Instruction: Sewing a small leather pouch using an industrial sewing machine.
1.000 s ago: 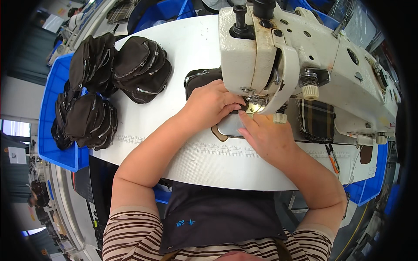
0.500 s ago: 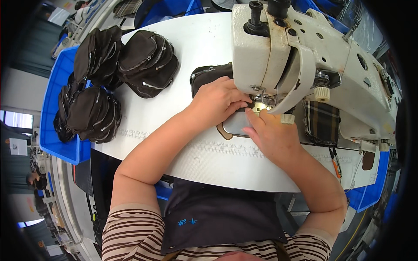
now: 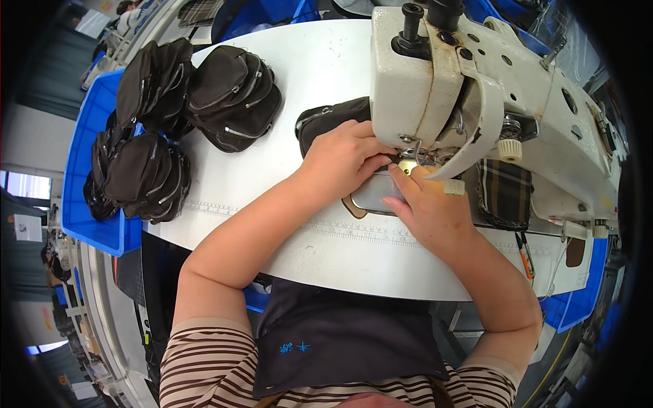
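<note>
A white sewing machine (image 3: 435, 75) stands over the table, its needle area just beyond my fingertips. My left hand (image 3: 345, 156) is closed on a dark brown zippered bag piece (image 3: 333, 117), thumb and fingers pinching its edge beside the presser foot. Most of that edge is hidden under the hand and machine head. My right hand (image 3: 432, 204) lies over the metal plate (image 3: 374, 195), index finger stretched to the fabric close to my left thumb. Its own thumb is spread apart, and no object shows in its grasp.
Dark zippered pouches (image 3: 235, 98) are heaped at the left, partly over a blue bin (image 3: 85, 197). A dark plaid fabric piece (image 3: 503, 194) lies right of the machine head. Near it are an orange-handled tool (image 3: 526, 258) and a brown scrap (image 3: 575, 251). A ruler scale (image 3: 360, 232) crosses the table.
The view has shifted a little, so the machine head appears farther right. Both hands stay by the needle area, with the right hand slightly farther right in the picture.
</note>
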Demonstrator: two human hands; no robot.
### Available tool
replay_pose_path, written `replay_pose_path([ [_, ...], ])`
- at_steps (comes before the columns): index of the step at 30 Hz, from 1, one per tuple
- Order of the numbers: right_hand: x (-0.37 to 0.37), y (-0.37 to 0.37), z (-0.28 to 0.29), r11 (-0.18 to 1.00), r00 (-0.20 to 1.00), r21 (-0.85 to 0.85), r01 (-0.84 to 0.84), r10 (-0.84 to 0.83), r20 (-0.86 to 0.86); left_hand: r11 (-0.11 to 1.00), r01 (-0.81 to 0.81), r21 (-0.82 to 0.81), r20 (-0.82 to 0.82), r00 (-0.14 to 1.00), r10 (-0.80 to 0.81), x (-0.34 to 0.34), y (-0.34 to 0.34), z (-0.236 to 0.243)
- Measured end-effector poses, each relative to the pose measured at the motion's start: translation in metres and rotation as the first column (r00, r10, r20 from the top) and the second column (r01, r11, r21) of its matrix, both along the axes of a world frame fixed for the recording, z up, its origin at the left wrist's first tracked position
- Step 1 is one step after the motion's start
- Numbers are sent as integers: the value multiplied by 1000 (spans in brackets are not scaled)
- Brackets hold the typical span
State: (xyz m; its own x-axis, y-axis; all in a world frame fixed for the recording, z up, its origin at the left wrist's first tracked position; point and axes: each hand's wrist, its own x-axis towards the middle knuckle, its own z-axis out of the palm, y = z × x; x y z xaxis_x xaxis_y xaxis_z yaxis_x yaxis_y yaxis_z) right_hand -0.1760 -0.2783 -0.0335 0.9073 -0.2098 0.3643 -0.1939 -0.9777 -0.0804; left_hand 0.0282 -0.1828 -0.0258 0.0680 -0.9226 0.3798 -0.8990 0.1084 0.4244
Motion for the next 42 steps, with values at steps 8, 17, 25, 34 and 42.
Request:
replay_pose_path([
  [8, 0, 0, 1, 1000, 1000, 17, 6, -6, 13, 993, -24, 111, -56, 998, 31, -4, 2, 4],
  [17, -1, 3, 0, 996, 1000, 84, 29, -28, -9, 997, 53, 58, -22, 998, -51, 7, 17, 12],
  [25, -1, 2, 1, 999, 999, 22, 25, -24, -46, 999, -49, 4, 200, 979, 47, -9, 16, 0],
  [34, -1, 4, -2, 997, 997, -58, 51, -54, -53, 996, -23, -83, 387, 921, 54, -13, 7, -4],
  [42, 0, 7, 2, 993, 994, -106, 44, -54, -98, 1000, -20, -23, 17, 1000, 20, -6, 10, -1],
])
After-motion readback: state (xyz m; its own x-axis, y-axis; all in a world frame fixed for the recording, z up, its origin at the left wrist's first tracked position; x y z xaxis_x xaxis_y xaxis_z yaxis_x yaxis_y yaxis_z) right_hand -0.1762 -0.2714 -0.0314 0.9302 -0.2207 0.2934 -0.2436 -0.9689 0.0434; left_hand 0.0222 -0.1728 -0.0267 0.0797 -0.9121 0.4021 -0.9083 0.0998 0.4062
